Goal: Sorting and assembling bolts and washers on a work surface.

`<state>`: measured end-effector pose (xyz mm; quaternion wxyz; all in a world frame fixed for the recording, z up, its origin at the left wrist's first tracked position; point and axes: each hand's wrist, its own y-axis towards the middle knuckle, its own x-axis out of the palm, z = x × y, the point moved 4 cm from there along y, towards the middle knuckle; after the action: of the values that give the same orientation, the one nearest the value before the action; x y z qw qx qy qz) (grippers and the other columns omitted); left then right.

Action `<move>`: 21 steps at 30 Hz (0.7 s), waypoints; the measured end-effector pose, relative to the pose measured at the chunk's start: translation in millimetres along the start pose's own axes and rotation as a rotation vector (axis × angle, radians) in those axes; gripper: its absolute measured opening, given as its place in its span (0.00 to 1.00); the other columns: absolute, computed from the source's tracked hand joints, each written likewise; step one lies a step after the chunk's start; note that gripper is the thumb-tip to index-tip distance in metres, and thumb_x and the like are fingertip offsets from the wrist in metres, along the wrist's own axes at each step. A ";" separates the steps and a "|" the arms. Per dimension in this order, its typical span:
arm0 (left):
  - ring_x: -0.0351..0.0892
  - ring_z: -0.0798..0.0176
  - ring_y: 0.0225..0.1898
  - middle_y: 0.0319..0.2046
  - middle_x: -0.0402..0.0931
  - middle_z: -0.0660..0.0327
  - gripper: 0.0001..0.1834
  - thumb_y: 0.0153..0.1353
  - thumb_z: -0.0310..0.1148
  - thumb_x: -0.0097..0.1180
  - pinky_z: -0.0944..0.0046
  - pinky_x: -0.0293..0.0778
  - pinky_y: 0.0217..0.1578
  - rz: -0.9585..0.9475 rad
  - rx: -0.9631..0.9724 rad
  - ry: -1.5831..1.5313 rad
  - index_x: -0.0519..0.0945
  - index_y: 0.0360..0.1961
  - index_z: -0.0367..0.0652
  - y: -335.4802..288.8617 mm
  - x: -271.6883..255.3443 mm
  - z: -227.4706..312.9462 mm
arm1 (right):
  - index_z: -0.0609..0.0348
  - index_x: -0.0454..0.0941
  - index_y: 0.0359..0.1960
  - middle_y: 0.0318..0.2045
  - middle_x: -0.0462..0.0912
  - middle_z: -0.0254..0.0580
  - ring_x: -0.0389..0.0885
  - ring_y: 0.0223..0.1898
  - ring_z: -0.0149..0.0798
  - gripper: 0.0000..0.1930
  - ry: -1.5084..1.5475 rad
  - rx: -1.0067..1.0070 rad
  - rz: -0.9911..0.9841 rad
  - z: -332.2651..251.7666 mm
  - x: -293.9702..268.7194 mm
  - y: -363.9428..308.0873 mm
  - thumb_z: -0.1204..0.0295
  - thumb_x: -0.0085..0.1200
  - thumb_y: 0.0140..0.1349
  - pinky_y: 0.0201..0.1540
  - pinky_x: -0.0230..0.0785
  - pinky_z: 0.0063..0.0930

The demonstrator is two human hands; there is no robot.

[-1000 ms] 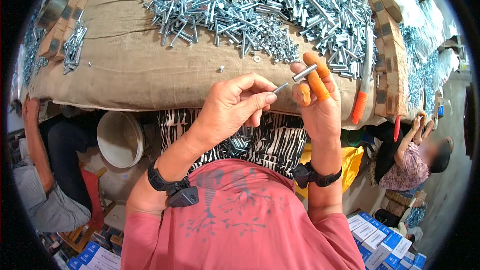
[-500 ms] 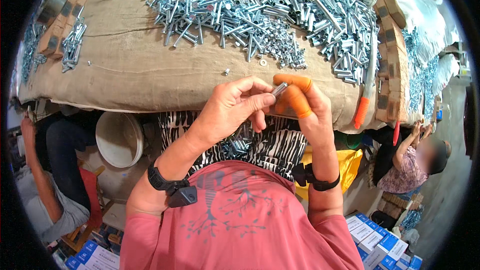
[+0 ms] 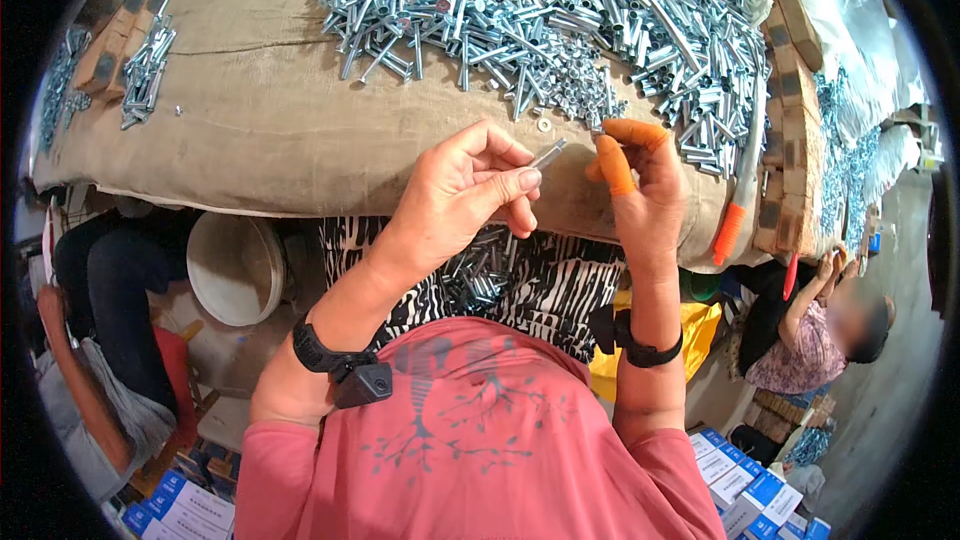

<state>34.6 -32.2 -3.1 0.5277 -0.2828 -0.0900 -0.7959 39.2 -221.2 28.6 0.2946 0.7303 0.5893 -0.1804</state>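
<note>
at 12 o'clock, our left hand (image 3: 450, 195) pinches 1 metal piece (image 3: 551, 153); at 1, our right hand (image 3: 650, 175) curls beside nuts (image 3: 578, 88), grip unclear; parts (image 3: 477, 275) in our lap (image 3: 562, 298) seem done, heaped bolts (image 3: 410, 5) left.

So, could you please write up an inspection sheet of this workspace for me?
Surface: brown cloth work surface, creased.
Job's things: loose silver metal bolts, silver metal tubes, small silver metal nuts, heaped together.
Clutter: pale round washer near the nuts; grey bar with orange ribbed grip.
Hands: left hand pinches a slim silver metal piece; right hand, in orange finger covers, is beside the nuts, its hold unclear.
Cables: nothing seen.
Surroundings: round white bucket, blue-and-white boxes, left-side co-worker, right-side co-worker.
</note>
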 end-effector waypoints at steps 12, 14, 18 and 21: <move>0.81 0.68 0.25 0.29 0.77 0.57 0.06 0.64 0.26 0.56 0.68 0.80 0.27 -0.069 -0.017 0.010 0.74 0.38 0.34 -9.6 20.1 0.7 | 0.64 0.75 0.51 0.38 0.81 0.38 0.79 0.37 0.28 0.13 0.889 0.209 -0.211 -11.5 -0.6 -25.9 0.77 0.55 0.64 0.44 0.70 0.21; 0.81 0.68 0.25 0.28 0.77 0.58 0.06 0.64 0.26 0.56 0.69 0.79 0.27 -0.065 -0.013 0.015 0.74 0.37 0.34 -11.1 21.9 1.6 | 0.64 0.75 0.51 0.38 0.81 0.37 0.79 0.38 0.28 0.14 0.903 0.190 -0.202 -14.9 -0.9 -25.9 0.77 0.55 0.64 0.45 0.70 0.22; 0.79 0.72 0.24 0.24 0.76 0.62 0.04 0.64 0.25 0.56 0.71 0.78 0.26 -0.016 0.038 0.144 0.74 0.35 0.35 -15.3 26.2 1.5 | 0.62 0.76 0.49 0.35 0.79 0.34 0.77 0.36 0.26 0.13 0.873 0.256 -0.198 -13.3 -0.4 -25.0 0.75 0.56 0.64 0.44 0.69 0.20; 0.78 0.74 0.24 0.23 0.75 0.65 0.04 0.64 0.25 0.55 0.73 0.76 0.25 0.012 0.053 0.238 0.75 0.34 0.36 -18.4 30.2 4.5 | 0.60 0.78 0.46 0.32 0.79 0.30 0.75 0.32 0.23 0.10 0.832 0.325 -0.263 -1.7 -1.9 -24.6 0.73 0.57 0.64 0.39 0.67 0.18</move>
<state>11.3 -46.2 19.9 0.5465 -0.1728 -0.0461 -0.8181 14.8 -218.3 25.7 -0.1105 0.6965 0.7090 0.0020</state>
